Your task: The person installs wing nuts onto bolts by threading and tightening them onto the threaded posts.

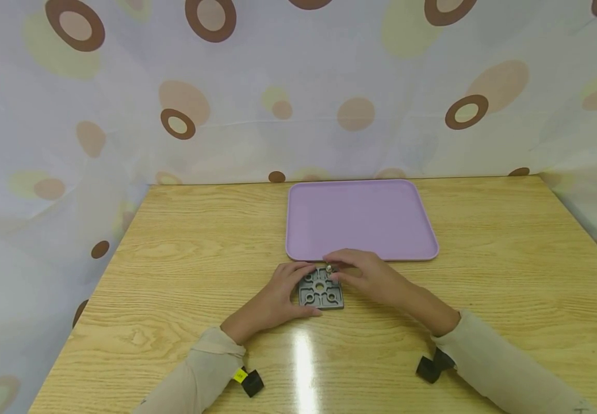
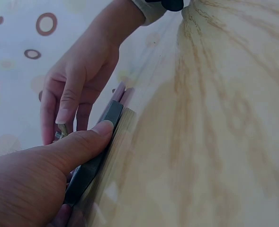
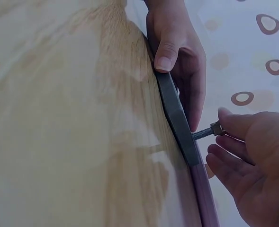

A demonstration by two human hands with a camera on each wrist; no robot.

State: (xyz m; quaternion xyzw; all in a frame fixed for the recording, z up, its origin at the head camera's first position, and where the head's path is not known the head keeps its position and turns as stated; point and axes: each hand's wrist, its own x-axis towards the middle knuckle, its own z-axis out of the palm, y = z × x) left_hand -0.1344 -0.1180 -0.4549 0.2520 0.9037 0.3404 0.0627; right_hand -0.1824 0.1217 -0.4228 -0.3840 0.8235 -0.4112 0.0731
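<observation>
A square grey metal plate (image 1: 321, 293) with recessed ribs and round holes lies flat on the table. My left hand (image 1: 279, 294) holds it from the left, thumb on the near edge and fingers on the far edge. Over its far right corner, my right hand (image 1: 373, 278) pinches the head of a threaded bolt (image 3: 204, 133). The bolt is upright, its shank end down at the plate in the right wrist view. From the left wrist view, the plate (image 2: 94, 161) shows edge-on under the left thumb, and most of the bolt is hidden.
A light purple tray (image 1: 358, 221) lies just beyond the plate and right hand. Everything rests on a wood-grain table (image 1: 215, 230). A patterned cloth (image 1: 319, 115) hangs behind and at both sides. Small black devices are strapped at both wrists.
</observation>
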